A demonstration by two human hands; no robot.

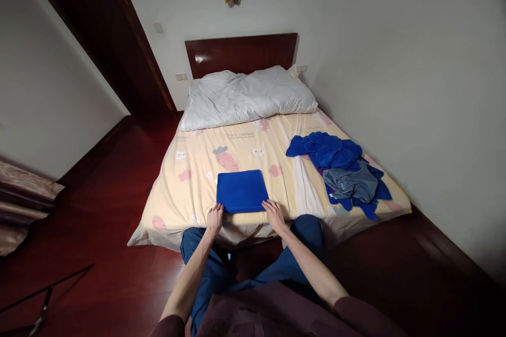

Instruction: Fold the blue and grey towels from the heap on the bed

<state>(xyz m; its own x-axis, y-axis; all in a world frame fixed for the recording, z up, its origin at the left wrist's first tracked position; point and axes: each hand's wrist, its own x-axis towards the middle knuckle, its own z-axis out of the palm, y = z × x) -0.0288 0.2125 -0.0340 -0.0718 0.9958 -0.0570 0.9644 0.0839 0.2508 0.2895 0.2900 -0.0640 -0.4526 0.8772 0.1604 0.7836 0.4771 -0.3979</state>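
Observation:
A blue rectangular cloth (242, 191) lies flat and smooth on the bed, its near edge facing me. My left hand (214, 218) is at its near left corner, fingers closed on the edge. At the near right corner, my right hand (273, 212) has its fingers closed on the edge too. The thumbs and the undersides of the corners are partly hidden. To the right lies a crumpled heap of blue cloths (336, 150), with a grey-blue cloth (351, 181) on top of it.
The bed has a pale yellow printed sheet (190, 184), a bundled white quilt (245, 96) and a dark wooden headboard (241, 52). A wall (427, 89) runs along the right. Dark stand legs (47, 295) are on the floor at lower left, below a curtain (23, 202).

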